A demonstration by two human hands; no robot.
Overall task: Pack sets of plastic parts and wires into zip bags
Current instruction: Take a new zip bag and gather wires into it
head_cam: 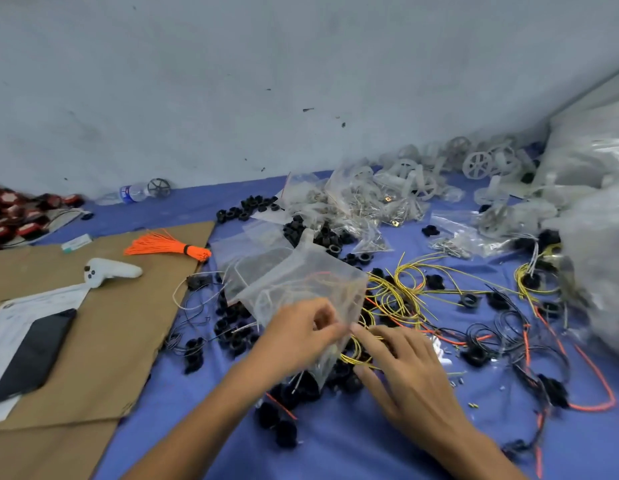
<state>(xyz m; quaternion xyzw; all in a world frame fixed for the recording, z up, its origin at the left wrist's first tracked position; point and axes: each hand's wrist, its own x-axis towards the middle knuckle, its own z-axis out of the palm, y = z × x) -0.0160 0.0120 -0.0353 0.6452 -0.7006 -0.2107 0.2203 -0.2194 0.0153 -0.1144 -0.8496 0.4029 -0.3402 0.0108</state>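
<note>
Bottle label (pixel 128 194) looks illegible; left hand (pixel 301 332) pinches bag (pixel 311 282).

Left hand (pixel 301 336) pinches a clear zip bag (pixel 311 282); right hand (pixel 401 362) fingertips touch beside the grip, yellow wires (pixel 394 296) just beyond, black plastic parts (pixel 284 433) below.

wall: pale grey-blue wall (pixel 232 81), kinda grubby, with dark scuffs and specks all over it. It runs along the whole far edge.
surface: blue sheet (pixel 353 445) spread flat right up to the foot of the wall. Honestly can't tell if that's floor or a table underneath.
left side: big brown cardboard (pixel 121 334) lying flat over the sheet's left part.
top right: a paler slanted strip crosses the corner, too blurry to say what it is.
light: soft and even, only faint shadows.
</note>
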